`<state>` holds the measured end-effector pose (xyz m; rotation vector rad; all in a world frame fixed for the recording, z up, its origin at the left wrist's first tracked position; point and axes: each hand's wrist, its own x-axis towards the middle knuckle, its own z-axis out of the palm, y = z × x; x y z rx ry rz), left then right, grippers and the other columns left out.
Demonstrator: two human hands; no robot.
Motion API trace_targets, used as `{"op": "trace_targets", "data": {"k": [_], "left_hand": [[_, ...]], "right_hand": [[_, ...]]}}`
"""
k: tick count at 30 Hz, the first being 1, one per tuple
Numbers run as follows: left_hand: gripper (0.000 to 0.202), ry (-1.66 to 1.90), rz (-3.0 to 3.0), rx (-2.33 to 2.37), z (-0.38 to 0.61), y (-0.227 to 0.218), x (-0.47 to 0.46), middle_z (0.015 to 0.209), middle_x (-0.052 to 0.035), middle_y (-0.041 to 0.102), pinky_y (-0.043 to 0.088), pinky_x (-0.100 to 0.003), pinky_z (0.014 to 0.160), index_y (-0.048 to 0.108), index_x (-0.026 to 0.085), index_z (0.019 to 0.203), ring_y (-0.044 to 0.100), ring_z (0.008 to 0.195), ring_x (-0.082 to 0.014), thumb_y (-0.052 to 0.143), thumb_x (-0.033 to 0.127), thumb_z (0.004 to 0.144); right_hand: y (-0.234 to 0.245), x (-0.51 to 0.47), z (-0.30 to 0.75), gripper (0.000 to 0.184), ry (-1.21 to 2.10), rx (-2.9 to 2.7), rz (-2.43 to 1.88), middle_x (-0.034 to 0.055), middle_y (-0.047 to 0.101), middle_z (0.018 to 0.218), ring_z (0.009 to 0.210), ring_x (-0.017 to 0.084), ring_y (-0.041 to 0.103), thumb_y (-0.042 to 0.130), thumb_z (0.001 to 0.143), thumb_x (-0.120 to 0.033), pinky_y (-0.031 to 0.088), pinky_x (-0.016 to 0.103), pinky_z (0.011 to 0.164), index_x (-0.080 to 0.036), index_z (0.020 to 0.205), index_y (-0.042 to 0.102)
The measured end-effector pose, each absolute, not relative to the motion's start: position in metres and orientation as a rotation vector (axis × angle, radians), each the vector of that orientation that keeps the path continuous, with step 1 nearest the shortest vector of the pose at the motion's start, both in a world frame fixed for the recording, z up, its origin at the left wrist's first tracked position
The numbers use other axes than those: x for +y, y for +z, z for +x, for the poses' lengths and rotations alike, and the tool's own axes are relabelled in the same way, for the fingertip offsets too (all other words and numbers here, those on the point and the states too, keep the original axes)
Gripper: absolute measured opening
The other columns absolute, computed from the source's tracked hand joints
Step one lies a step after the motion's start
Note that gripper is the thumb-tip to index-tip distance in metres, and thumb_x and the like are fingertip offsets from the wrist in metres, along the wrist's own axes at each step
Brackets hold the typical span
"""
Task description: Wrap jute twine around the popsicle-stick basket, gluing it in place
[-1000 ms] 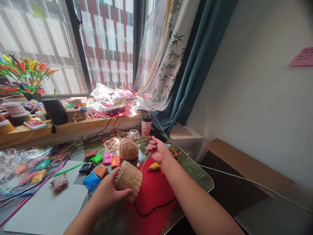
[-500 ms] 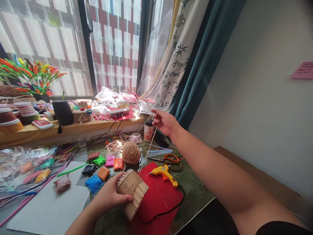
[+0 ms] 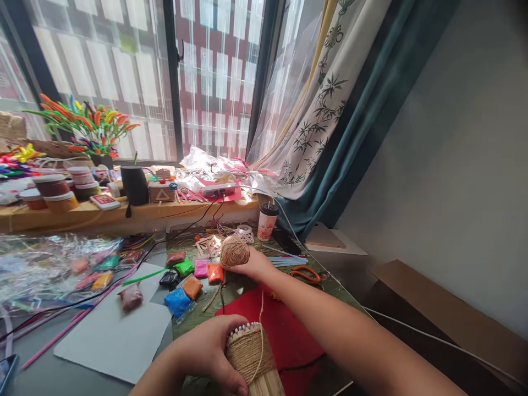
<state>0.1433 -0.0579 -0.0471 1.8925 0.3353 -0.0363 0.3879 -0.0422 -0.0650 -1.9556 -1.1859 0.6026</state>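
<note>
My left hand (image 3: 208,352) is wrapped round a small cylinder of wooden craft sticks (image 3: 251,358) bound with jute twine and edged with white beads, low in the view above a red felt sheet (image 3: 289,330). A strand of twine (image 3: 261,303) runs up from it toward my right hand (image 3: 251,267). That hand reaches across the table and grips the ball of jute twine (image 3: 234,252) from the right side. Small packets of coloured clay (image 3: 185,278) lie just left of the ball.
Orange-handled scissors (image 3: 305,272) and a paper cup (image 3: 267,222) are to the right of the ball. A white sheet (image 3: 115,335) and plastic bags (image 3: 49,267) cover the left. The window ledge (image 3: 103,212) holds jars, a black cup, a power strip (image 3: 216,188) and colourful pipe-cleaner flowers (image 3: 86,124).
My right hand dropped from holding the strand high near the cup to gripping the twine ball on the table. The wrapped cylinder moved lower and closer to me; the view shifted.
</note>
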Motion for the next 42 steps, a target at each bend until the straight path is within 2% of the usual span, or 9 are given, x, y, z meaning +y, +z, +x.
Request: {"op": "trace_targets", "data": {"k": [4, 10, 14, 18, 22, 27, 30, 36, 42], "left_hand": [[0.074, 0.024, 1.87, 0.355, 0.146, -0.044, -0.06, 0.113, -0.0028, 0.076, 0.053, -0.03, 0.085, 0.071, 0.022, 0.112, 0.067, 0.104, -0.0316, 0.097, 0.044, 0.045], [0.071, 0.113, 1.825, 0.375, 0.147, -0.047, -0.055, 0.117, -0.0041, 0.075, 0.053, -0.031, 0.088, 0.071, 0.021, 0.115, 0.067, 0.108, -0.0323, 0.096, 0.038, 0.051], [0.069, 0.112, 1.831, 0.399, 0.147, -0.049, -0.053, 0.116, -0.0028, 0.076, 0.054, -0.03, 0.087, 0.071, 0.021, 0.117, 0.068, 0.106, -0.0311, 0.095, 0.034, 0.053], [0.071, 0.089, 1.788, 0.363, 0.148, -0.05, -0.055, 0.117, -0.0027, 0.076, 0.055, -0.03, 0.087, 0.07, 0.022, 0.118, 0.069, 0.107, -0.0306, 0.096, 0.033, 0.053], [0.071, 0.062, 1.759, 0.363, 0.149, -0.053, -0.056, 0.114, -0.0029, 0.077, 0.056, -0.03, 0.085, 0.071, 0.022, 0.114, 0.071, 0.105, -0.03, 0.097, 0.033, 0.05], [0.071, 0.057, 1.744, 0.431, 0.147, -0.052, -0.053, 0.112, -0.0034, 0.078, 0.057, -0.03, 0.083, 0.071, 0.021, 0.113, 0.071, 0.105, -0.0313, 0.098, 0.03, 0.047], [0.068, 0.078, 1.753, 0.451, 0.147, -0.051, -0.05, 0.112, -0.0033, 0.078, 0.057, -0.031, 0.084, 0.071, 0.021, 0.111, 0.071, 0.107, -0.0323, 0.097, 0.027, 0.048], [0.07, 0.07, 1.672, 0.415, 0.148, -0.057, -0.046, 0.112, -0.0049, 0.078, 0.057, -0.032, 0.084, 0.069, 0.02, 0.113, 0.071, 0.106, -0.0317, 0.097, 0.028, 0.05], [0.08, 0.201, 1.733, 0.481, 0.147, -0.066, -0.044, 0.12, -0.0068, 0.075, 0.055, -0.037, 0.095, 0.067, 0.02, 0.121, 0.068, 0.114, -0.0343, 0.097, 0.039, 0.049]], "right_hand": [[-0.07, -0.028, 0.388, 0.056, 0.534, -1.126, -2.015, 0.0119, 0.077, 0.103, 0.092, 0.03, 0.073, 0.088, 0.062, -0.048, 0.054, 0.038, 0.08, -0.018, 0.107, 0.073], [-0.061, -0.037, 0.389, 0.066, 0.323, -1.24, -2.097, 0.0146, 0.062, 0.122, 0.104, 0.032, 0.067, 0.089, 0.058, -0.051, 0.05, 0.041, 0.093, -0.018, 0.112, 0.071], [-0.058, -0.055, 0.388, 0.066, 0.166, -1.326, -2.023, 0.0109, 0.054, 0.128, 0.105, 0.028, 0.066, 0.089, 0.058, -0.048, 0.049, 0.037, 0.095, -0.022, 0.115, 0.07], [-0.049, -0.055, 0.38, 0.065, 0.256, -1.145, -1.785, 0.008, 0.061, 0.114, 0.1, 0.026, 0.064, 0.088, 0.059, -0.047, 0.049, 0.036, 0.09, -0.022, 0.116, 0.069], [-0.024, -0.015, 0.352, 0.048, 0.82, -0.803, -1.408, 0.0018, 0.068, 0.084, 0.07, 0.017, 0.059, 0.085, 0.066, -0.048, 0.045, 0.027, 0.063, -0.02, 0.1, 0.068], [-0.006, 0.043, 0.315, 0.037, 1.012, -0.686, -1.399, -0.0109, 0.037, 0.049, 0.043, 0.008, 0.026, 0.084, 0.072, -0.044, 0.019, 0.024, 0.042, -0.018, 0.082, 0.061], [-0.005, 0.052, 0.31, 0.03, 1.12, -0.658, -1.358, -0.0128, 0.03, 0.046, 0.04, 0.006, 0.019, 0.08, 0.079, -0.039, 0.013, 0.023, 0.04, -0.019, 0.077, 0.057], [0.015, 0.031, 0.326, 0.023, 1.117, -0.622, -1.188, -0.0115, 0.034, 0.048, 0.038, 0.005, 0.016, 0.06, 0.092, -0.041, 0.013, 0.02, 0.038, -0.019, 0.083, 0.06], [0.031, -0.009, 0.372, 0.02, 0.881, -0.572, -1.072, -0.0081, 0.044, 0.056, 0.041, 0.007, 0.032, 0.061, 0.089, -0.042, 0.027, 0.019, 0.039, -0.022, 0.088, 0.061]]}}
